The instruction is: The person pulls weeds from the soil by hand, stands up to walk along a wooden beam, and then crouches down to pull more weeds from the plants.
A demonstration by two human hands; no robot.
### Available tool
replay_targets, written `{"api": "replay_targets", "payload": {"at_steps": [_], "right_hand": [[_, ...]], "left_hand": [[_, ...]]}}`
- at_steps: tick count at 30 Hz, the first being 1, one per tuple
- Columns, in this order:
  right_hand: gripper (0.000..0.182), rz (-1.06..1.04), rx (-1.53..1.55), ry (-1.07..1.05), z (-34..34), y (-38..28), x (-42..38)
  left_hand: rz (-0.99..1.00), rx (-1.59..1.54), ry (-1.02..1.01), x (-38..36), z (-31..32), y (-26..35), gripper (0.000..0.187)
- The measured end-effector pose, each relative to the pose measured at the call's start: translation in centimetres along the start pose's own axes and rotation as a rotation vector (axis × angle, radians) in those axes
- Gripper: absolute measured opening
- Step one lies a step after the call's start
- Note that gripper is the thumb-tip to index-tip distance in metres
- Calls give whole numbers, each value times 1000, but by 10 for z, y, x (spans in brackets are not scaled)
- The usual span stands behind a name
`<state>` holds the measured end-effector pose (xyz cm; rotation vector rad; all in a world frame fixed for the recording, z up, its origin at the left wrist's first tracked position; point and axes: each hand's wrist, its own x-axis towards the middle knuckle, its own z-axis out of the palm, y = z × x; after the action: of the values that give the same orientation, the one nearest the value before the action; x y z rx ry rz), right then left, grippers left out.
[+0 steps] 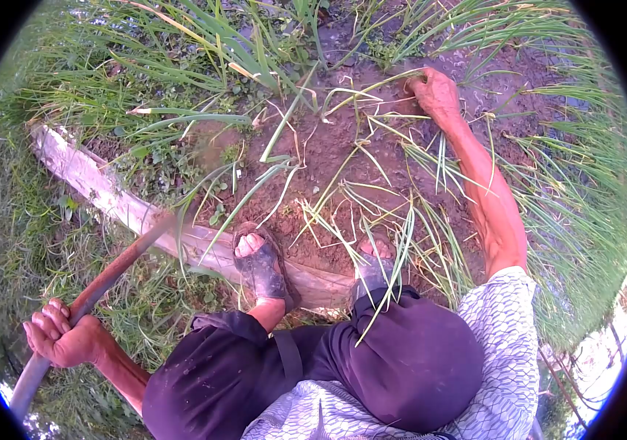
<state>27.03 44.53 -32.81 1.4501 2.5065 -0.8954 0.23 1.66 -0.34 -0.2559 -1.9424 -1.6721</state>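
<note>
At the lower left, my left hand (64, 334) is wrapped round a long, worn wooden handle (112, 271). This handle slants up to the right, and its far end blurs near the pale log. My right hand (436, 94) reaches forward to the muddy soil (335, 158), its fingers curled in. A long green leaf (372, 92) runs up to those fingers; what they grip is hidden. Between my arms, loose green onion stalks (401, 242) lie bent over the mud and against my right knee. More onion plants (247, 59) stand ahead.
A pale log (130, 209) crosses in front of me, with my two muddy feet (260, 264) at it. Dense grass (27, 235) covers the left. Thick rows of green leaves (577, 220) line the right side. Wet mud (518, 73) shows at the back right.
</note>
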Motion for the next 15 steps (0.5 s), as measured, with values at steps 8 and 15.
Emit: {"api": "replay_targets", "payload": {"at_steps": [8,15], "right_hand": [[41,-158,-41,203,25,-21,36],[31,-431,-12,428,46,-10,44]], "left_hand": [[1,14,8,0,1,0,34],[17,39,61,-1,4,-2,34]]}}
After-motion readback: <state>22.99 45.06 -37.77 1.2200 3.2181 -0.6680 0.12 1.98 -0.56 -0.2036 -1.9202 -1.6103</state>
